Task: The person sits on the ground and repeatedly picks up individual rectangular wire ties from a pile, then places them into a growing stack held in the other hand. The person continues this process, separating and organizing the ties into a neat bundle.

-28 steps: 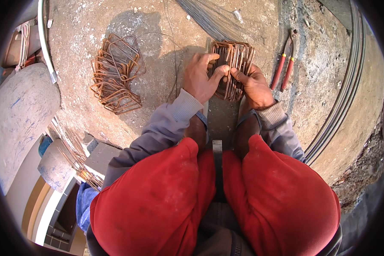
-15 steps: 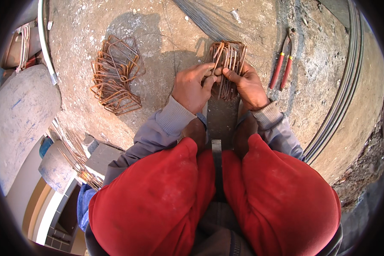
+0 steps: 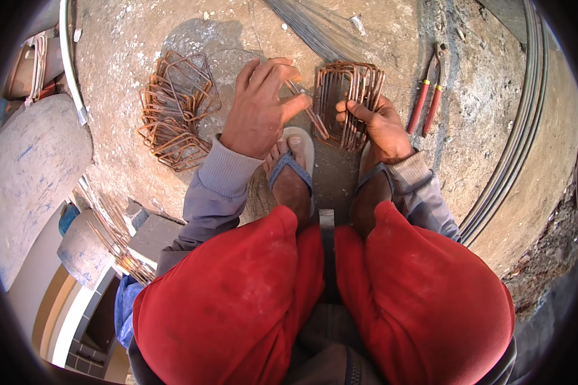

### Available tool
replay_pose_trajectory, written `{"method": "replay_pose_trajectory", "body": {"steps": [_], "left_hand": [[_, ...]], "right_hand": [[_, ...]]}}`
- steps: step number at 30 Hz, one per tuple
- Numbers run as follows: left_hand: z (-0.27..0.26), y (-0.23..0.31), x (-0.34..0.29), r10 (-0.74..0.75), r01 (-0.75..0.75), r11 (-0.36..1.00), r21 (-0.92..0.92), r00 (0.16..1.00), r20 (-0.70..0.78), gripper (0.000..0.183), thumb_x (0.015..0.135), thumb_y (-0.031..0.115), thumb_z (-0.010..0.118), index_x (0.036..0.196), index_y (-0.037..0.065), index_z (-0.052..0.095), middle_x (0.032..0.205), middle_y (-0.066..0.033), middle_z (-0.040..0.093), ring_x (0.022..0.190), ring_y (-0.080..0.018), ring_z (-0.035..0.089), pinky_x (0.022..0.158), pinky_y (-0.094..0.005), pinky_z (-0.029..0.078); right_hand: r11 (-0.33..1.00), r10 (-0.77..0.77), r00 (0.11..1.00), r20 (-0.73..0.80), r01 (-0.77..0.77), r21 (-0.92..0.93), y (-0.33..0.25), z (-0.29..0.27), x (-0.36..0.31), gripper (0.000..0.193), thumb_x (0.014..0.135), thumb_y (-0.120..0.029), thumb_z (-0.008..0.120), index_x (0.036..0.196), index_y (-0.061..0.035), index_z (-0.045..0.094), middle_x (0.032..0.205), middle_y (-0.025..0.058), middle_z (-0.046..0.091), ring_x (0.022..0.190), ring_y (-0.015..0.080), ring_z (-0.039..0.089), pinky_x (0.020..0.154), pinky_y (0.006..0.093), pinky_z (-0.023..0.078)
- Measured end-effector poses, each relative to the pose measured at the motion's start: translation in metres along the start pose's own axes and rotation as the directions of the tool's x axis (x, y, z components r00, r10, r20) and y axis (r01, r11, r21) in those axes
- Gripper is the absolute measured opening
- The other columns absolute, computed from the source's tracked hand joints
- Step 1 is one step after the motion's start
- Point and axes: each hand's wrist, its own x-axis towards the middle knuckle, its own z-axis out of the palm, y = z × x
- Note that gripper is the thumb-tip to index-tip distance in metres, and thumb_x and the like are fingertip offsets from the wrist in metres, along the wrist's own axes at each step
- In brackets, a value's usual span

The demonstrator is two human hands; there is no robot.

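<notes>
My right hand is closed around one side of a bundle of rusty rebar stirrups, bent steel rectangles standing close together by my feet. To the left, my left hand has its thumb and fingers curved about a single rebar stirrup, seen nearly edge-on and slanting down toward the bundle. Part of that stirrup is hidden behind the fingers. A loose heap of similar stirrups lies on the ground farther left.
Red-handled pliers lie right of the bundle. Thin tie wires spread out at the far side. Long bars curve along the right. My sandalled feet are just below the bundle. More rods and a grey block lie at left.
My left hand has moved left, away from the bundle, with one stirrup between its fingers. My right hand has shifted slightly right, still gripping the bundle, which has spread a little.
</notes>
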Motion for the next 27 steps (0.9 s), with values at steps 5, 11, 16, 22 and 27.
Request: {"method": "replay_pose_trajectory", "body": {"steps": [5,11,16,22,27], "left_hand": [[0.058,0.006,0.016,0.11,-0.109,0.96,-0.257,0.994,-0.011,0.024,0.074,0.003,0.063,0.092,0.017,0.07,0.112,-0.0073,0.057,0.12,-0.0309,0.052,0.1,-0.0448,0.045],[0.079,0.011,0.025,0.164,-0.255,0.853,-0.456,0.96,-0.229,0.038,0.071,-0.007,0.066,0.102,0.015,0.068,0.116,-0.0119,0.056,0.119,-0.0335,0.053,0.097,-0.0431,0.049],[0.079,0.017,0.026,0.099,-0.161,0.796,-0.583,0.986,-0.137,0.037,0.073,-0.013,0.059,0.104,0.008,0.064,0.118,-0.016,0.055,0.12,-0.0353,0.054,0.097,-0.042,0.05],[0.08,0.027,0.018,-0.099,-0.063,0.79,-0.61,0.969,-0.227,0.033,0.075,-0.008,0.061,0.106,0.006,0.061,0.118,-0.0159,0.055,0.115,-0.0343,0.057,0.093,-0.0411,0.051],[0.045,-0.035,-0.005,-0.512,0.48,0.857,-0.188,0.749,-0.421,0.03,0.081,0.004,0.064,0.111,0.007,0.06,0.115,-0.0165,0.055,0.098,-0.0338,0.061,0.081,-0.0413,0.051]], "right_hand": [[0.998,-0.055,0.995,0.083,0.057,-0.02,0.001,-0.004,0.003,0.014,0.093,-0.006,0.061,0.105,0.0005,0.063,0.09,0.0084,0.07,0.077,0.0141,0.067,0.069,0.0264,0.054],[0.995,-0.084,0.994,0.069,0.087,-0.048,0.002,-0.01,0.001,0.016,0.093,-0.006,0.061,0.107,0.0006,0.063,0.097,0.0051,0.068,0.084,0.0111,0.064,0.074,0.0251,0.052],[0.992,-0.122,0.989,0.082,0.119,0.038,0.003,-0.006,0.002,0.015,0.093,-0.006,0.061,0.107,0.0001,0.063,0.091,0.0049,0.069,0.078,0.0107,0.064,0.069,0.0248,0.052],[0.987,-0.154,0.983,0.097,0.158,-0.03,0.006,-0.006,0.004,0.016,0.091,-0.006,0.065,0.106,0.0002,0.063,0.091,0.0047,0.068,0.075,0.0118,0.065,0.067,0.025,0.052],[0.99,-0.091,0.995,0.035,0.094,-0.102,-0.001,0.001,-0.001,0.017,0.09,-0.007,0.067,0.104,0.0001,0.061,0.091,0.0052,0.067,0.076,0.0138,0.066,0.071,0.0261,0.052]]}}
